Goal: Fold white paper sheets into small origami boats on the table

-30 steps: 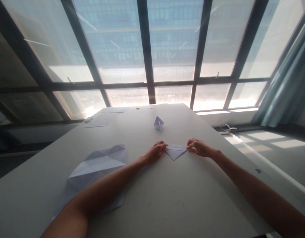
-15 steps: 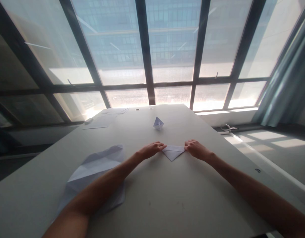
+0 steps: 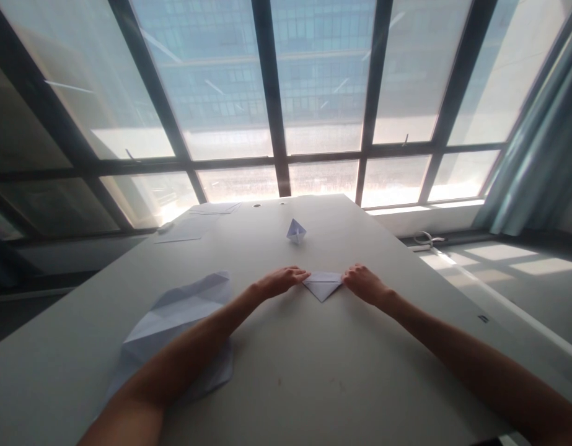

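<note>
Near the middle of the white worktop (image 3: 313,402), the small folded paper (image 3: 323,286) lies between the two hands, with one corner pointing toward the person and a folded band along its far edge. The left hand (image 3: 282,280) is rather flat, its fingers nearly straight and close together, with the tips touching the left corner. The right hand (image 3: 364,284) is more rounded, knuckles up, and its bent fingers cover the right corner. Whether either hand truly pinches the paper or only presses on it, I cannot tell, because the thumbs and the undersides are hidden.

Compared with one second ago, the change is small but clear. The right hand has turned from a fingertip hold at the side into this more covering position, and the left hand has become flatter. The gap between the hands is narrower, and the paper is a little more to the left. In my judgement, this means that the work has gone from holding the corners to pressing the fold near its ends; the band seems already formed, though its sharpness is too small to see.

Beyond the hands, a pointed paper figure (image 3: 295,231) stands where it stood. To the left, a large creased sheet (image 3: 174,316) also stays in its place, partly covered by the left forearm (image 3: 202,341).
</note>
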`<state>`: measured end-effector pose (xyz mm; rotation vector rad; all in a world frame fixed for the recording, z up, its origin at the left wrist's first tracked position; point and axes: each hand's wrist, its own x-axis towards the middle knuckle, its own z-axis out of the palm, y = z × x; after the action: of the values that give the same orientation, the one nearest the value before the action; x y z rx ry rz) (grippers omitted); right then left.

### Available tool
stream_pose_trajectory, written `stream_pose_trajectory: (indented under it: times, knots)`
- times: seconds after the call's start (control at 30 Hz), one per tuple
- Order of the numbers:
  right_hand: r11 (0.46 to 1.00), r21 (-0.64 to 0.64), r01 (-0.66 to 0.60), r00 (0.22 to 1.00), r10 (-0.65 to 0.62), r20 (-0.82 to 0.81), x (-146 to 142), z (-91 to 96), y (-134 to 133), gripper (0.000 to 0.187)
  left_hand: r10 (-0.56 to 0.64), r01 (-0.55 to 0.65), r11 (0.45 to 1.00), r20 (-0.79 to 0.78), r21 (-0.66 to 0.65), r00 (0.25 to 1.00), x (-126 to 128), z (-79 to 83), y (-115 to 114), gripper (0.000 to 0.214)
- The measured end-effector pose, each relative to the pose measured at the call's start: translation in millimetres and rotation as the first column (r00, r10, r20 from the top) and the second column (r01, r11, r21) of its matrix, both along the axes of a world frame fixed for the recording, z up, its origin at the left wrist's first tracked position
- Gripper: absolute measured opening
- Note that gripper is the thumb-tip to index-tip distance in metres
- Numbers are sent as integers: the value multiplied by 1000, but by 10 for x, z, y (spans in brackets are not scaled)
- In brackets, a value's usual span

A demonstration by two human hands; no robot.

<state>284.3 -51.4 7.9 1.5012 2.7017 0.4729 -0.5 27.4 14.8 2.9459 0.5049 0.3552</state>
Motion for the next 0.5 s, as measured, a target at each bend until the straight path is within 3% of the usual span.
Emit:
stream_pose_trajectory:
  times: [0.3, 0.5]
  knots:
    - [984, 112, 136, 976, -114, -184, 51, -110, 57, 22, 50, -51, 999, 32, 18, 998, 59, -78, 1, 26]
    - [965, 109, 241, 886, -173, -431, 90, -185, 75, 28, 213, -219, 976, 236, -3, 948, 89, -207, 8, 30]
